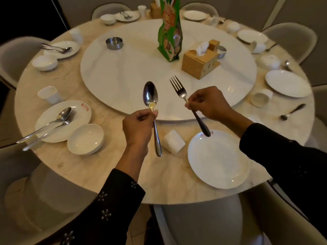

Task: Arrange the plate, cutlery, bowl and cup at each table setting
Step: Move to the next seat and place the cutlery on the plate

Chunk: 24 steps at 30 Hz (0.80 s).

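My left hand point(138, 126) grips a metal spoon point(150, 96) by the neck, bowl up, above the table's near edge. My right hand point(208, 103) pinches a fork point(178, 89) by its neck, tines up; its dark handle end hangs over the far rim of a white plate point(219, 161) at the near right. A white cup point(174, 142) lies on its side between my hands and left of that plate. To the left, a setting holds a plate point(79, 110) with a spoon and fork laid on it, a bowl point(85, 138) and an upright cup point(48, 94).
A white lazy Susan point(123, 76) fills the round marble table's middle, carrying a green bag point(169, 32), a wooden tissue box point(200, 62) and a metal ashtray point(114, 42). More plates, bowls, tipped cups and cutlery ring the table. Grey chairs surround it.
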Motion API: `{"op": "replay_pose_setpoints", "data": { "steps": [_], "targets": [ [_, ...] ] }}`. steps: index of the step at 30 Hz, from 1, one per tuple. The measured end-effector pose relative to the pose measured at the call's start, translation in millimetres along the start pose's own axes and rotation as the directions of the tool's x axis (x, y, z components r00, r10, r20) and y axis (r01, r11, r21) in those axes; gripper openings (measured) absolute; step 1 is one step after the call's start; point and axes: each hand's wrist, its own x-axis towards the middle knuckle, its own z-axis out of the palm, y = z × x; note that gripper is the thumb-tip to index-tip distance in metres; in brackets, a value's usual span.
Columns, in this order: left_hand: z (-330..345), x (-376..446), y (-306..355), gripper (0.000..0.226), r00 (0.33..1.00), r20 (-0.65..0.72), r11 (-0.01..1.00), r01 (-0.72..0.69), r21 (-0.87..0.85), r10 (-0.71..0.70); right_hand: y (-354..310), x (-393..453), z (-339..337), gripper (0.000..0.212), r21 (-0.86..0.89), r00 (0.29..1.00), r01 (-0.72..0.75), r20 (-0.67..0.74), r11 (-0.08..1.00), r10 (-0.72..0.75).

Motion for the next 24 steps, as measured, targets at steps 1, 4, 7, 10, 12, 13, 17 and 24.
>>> {"op": "replay_pose_setpoints", "data": {
  "steps": [1, 4, 7, 10, 12, 13, 17, 24],
  "targets": [
    [10, -11, -2, 0.013, 1.000, 0.016, 1.000, -0.008, 0.008, 0.008, 10, -9, -8, 0.017, 0.027, 1.000, -0.017, -0.002, 1.000, 0.017],
    [40, -47, -12, 0.019, 0.998, 0.054, 0.999, -0.023, 0.038, 0.021, 40, -37, -29, 0.016, 0.086, 0.999, -0.032, -0.009, 0.996, 0.033],
    [65, -83, -26, 0.019, 0.999, 0.052, 0.997, -0.010, 0.083, 0.006, 68, -61, -49, 0.014, 0.118, 0.999, -0.041, 0.015, 0.992, 0.040],
    [81, -113, -41, 0.015, 0.999, 0.030, 0.995, 0.034, 0.088, -0.037, 87, -84, -65, 0.014, 0.139, 0.998, -0.058, 0.039, 0.989, 0.053],
    [87, -128, -51, 0.018, 0.996, 0.013, 0.994, 0.090, 0.068, -0.091, 96, -97, -71, 0.012, 0.132, 0.996, -0.070, 0.056, 0.989, 0.063],
    [89, -135, -54, 0.018, 0.993, 0.004, 0.991, 0.114, 0.063, -0.115, 100, -103, -73, 0.011, 0.130, 0.995, -0.082, 0.066, 0.988, 0.074],
    [88, -158, -66, 0.009, 0.986, -0.037, 0.985, 0.167, 0.045, -0.165, 110, -128, -76, 0.009, 0.178, 0.991, -0.126, 0.067, 0.976, 0.116],
    [82, -177, -78, 0.006, 0.972, -0.005, 0.970, 0.234, 0.063, -0.234, 117, -160, -69, 0.011, 0.285, 0.959, -0.282, 0.071, 0.916, 0.273]
  ]
}}
